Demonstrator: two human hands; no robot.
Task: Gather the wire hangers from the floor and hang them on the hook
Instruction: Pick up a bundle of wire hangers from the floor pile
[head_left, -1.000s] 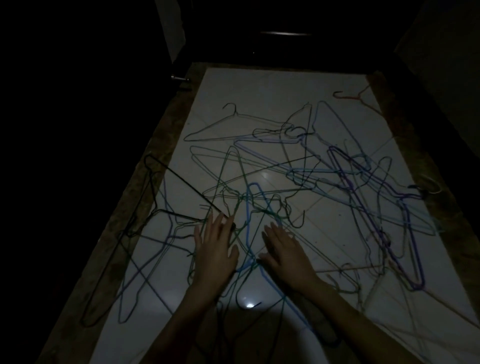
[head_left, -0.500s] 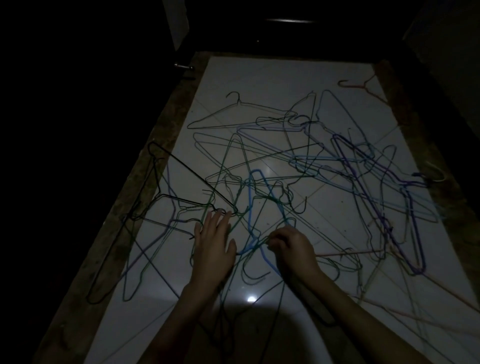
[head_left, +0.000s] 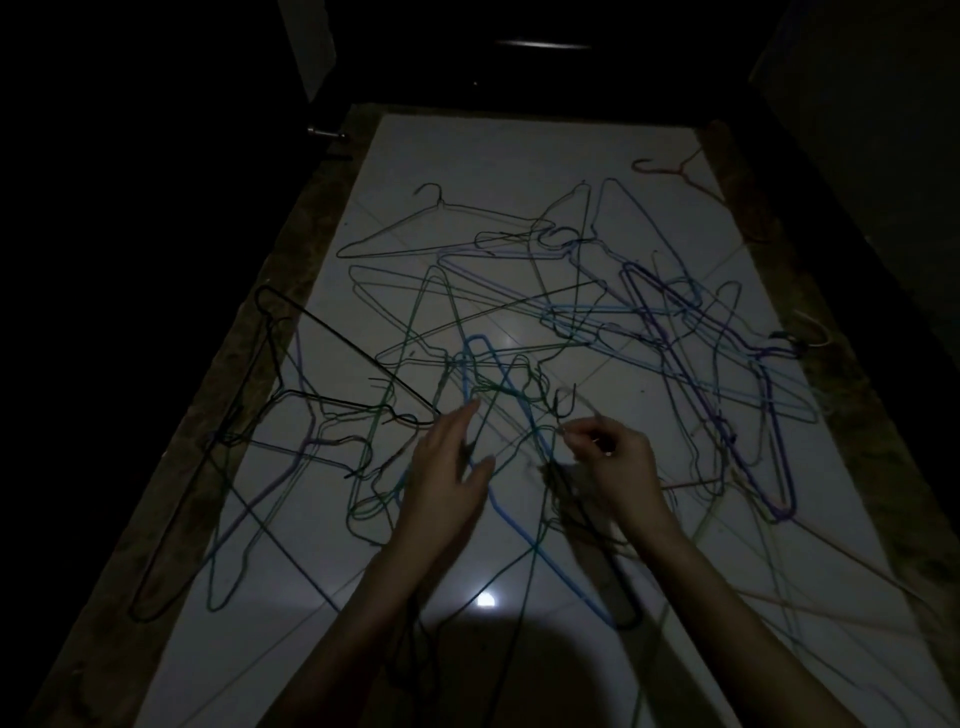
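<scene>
Several wire hangers lie tangled across a white tiled floor (head_left: 519, 166) in dim light: a black one (head_left: 332, 332) at the left, a blue one (head_left: 483, 374) in the middle, purple ones (head_left: 727, 395) at the right, a grey one (head_left: 441, 223) further back. My right hand (head_left: 618, 467) pinches a thin green wire hanger (head_left: 540, 525) near its top, lifting it off the pile. My left hand (head_left: 447, 478) hovers beside it with fingers straight, touching the tangle. No hook is visible.
A brown stone border (head_left: 244, 374) frames the white floor on both sides. An orange hanger (head_left: 675, 166) lies alone at the far right corner. Beyond the floor's far edge everything is dark, with a door handle (head_left: 324, 134) at the left.
My right hand went from lying flat on the pile to curling round a wire and lifting it. My left hand rose slightly and turned. The camera tilted a little.
</scene>
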